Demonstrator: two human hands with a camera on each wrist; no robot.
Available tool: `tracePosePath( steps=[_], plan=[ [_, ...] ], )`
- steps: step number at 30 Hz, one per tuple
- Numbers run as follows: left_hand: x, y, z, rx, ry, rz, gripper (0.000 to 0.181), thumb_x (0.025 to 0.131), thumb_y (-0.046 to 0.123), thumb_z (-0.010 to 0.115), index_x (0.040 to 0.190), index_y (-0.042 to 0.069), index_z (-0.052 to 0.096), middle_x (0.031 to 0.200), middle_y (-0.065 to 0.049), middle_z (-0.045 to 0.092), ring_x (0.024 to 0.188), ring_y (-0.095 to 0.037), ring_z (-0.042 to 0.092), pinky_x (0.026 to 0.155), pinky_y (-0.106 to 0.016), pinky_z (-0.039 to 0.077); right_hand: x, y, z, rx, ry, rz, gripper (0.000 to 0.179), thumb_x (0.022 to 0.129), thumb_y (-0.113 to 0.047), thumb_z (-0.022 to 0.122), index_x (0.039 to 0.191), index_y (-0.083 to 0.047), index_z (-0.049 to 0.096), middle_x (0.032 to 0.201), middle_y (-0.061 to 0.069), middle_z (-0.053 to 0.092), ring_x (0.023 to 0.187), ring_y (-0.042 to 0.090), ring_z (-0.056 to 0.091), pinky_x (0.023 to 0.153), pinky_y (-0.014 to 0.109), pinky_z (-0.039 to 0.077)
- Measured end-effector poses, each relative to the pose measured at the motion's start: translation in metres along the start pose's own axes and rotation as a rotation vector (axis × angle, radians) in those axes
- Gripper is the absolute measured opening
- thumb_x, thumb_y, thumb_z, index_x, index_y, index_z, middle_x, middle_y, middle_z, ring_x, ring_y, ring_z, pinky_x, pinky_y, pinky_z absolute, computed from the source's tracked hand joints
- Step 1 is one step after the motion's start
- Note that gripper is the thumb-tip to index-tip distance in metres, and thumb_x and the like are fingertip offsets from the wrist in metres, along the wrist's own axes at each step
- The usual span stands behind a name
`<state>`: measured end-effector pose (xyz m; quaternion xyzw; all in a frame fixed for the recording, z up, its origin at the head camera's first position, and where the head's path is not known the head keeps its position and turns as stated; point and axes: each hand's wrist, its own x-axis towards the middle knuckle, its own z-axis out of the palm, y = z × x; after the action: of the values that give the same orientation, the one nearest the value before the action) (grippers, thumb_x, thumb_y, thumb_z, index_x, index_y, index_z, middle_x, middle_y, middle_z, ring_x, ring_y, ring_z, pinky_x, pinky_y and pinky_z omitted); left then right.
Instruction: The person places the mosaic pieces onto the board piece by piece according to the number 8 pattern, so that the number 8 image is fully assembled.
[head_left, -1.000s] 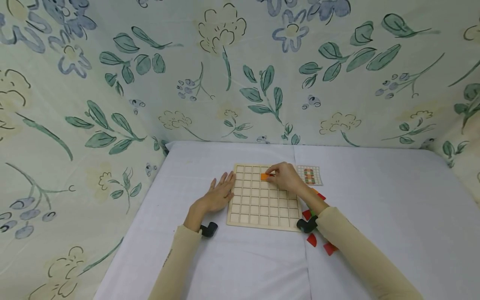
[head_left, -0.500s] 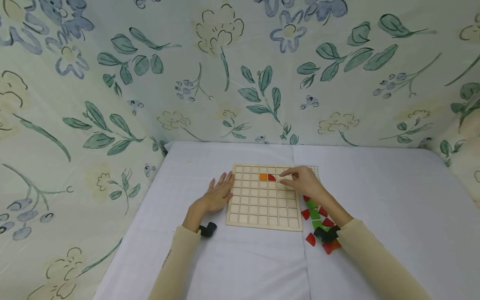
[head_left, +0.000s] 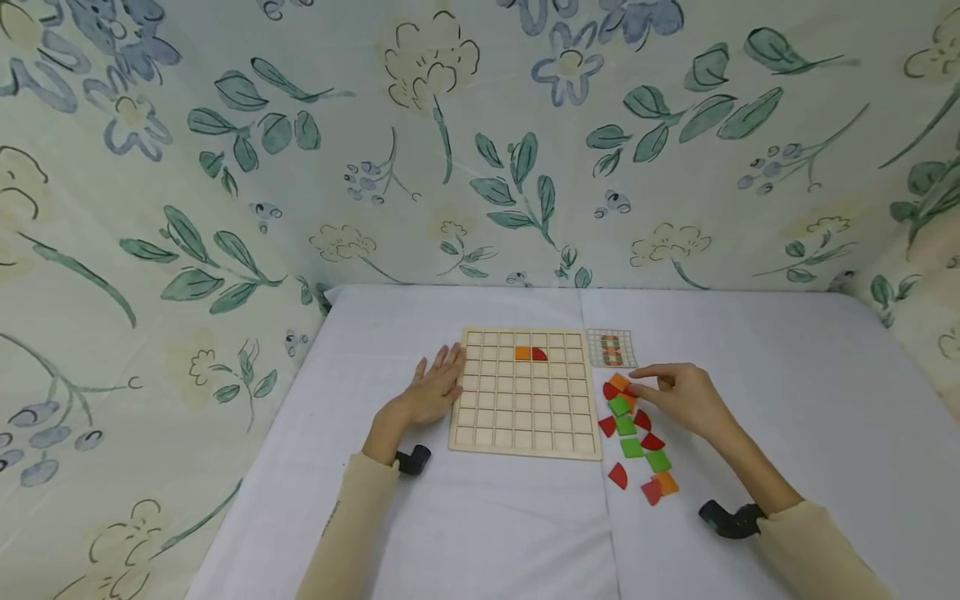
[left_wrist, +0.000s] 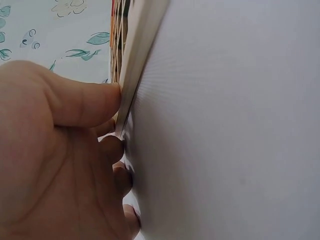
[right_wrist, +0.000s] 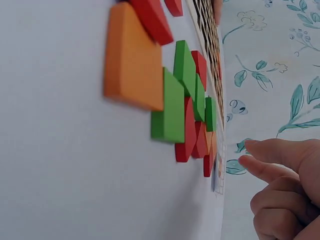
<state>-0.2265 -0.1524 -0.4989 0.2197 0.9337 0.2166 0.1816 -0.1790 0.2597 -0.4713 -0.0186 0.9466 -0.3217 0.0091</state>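
Left hand (head_left: 431,392), fingers extended, touches the edge of the board (head_left: 496,408); right hand (head_left: 684,400), thumb and forefinger parted with nothing visible between, hovers at the tiles (head_left: 625,426) beside this board; these seem light, stiff, maybe slippery, and best pinched by opposite edges.

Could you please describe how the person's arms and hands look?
The left cream fabric sleeve has a dark marking too small to read; the right cream fabric sleeve matches its colour. A black curved wrist device shows on each side. The left grip and right grip are ungloved.
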Motion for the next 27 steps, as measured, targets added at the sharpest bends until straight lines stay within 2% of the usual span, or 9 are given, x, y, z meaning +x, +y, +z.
tracePosePath(
  steps=[12, 20, 27],
  plan=[
    [-0.001, -0.002, 0.001, 0.022, 0.006, -0.030, 0.067, 0.113, 0.031, 0.032, 0.167, 0.013, -0.004, 0.175, -0.007, -0.010, 0.163, -0.028, -0.014, 0.125, -0.068, -0.014, -0.008, 0.014, -0.002, -0.006, -0.019, 0.036, 0.036, 0.093, -0.018, 0.077, 0.121, 0.003, 0.073, 0.061, 0.002, 0.040, 0.062, 0.019, 0.040, 0.048, 0.024, 0.030],
    [-0.003, 0.000, 0.000, 0.020, 0.009, -0.027, 0.067, 0.113, 0.031, 0.033, 0.167, 0.013, -0.003, 0.175, -0.006, -0.009, 0.163, -0.027, -0.013, 0.125, -0.068, -0.014, -0.001, 0.019, 0.000, 0.006, -0.070, 0.026, 0.037, 0.092, -0.013, 0.077, 0.126, 0.002, 0.072, 0.064, 0.004, 0.044, 0.067, 0.020, 0.043, 0.049, 0.024, 0.035],
    [-0.002, 0.001, -0.001, 0.028, 0.001, -0.022, 0.066, 0.113, 0.031, 0.032, 0.167, 0.014, -0.003, 0.175, -0.005, -0.009, 0.163, -0.027, -0.013, 0.126, -0.067, -0.014, 0.005, 0.021, 0.000, 0.027, -0.124, 0.018, 0.035, 0.092, -0.010, 0.077, 0.125, 0.000, 0.073, 0.067, 0.003, 0.041, 0.071, 0.021, 0.043, 0.050, 0.025, 0.032]
  ],
)
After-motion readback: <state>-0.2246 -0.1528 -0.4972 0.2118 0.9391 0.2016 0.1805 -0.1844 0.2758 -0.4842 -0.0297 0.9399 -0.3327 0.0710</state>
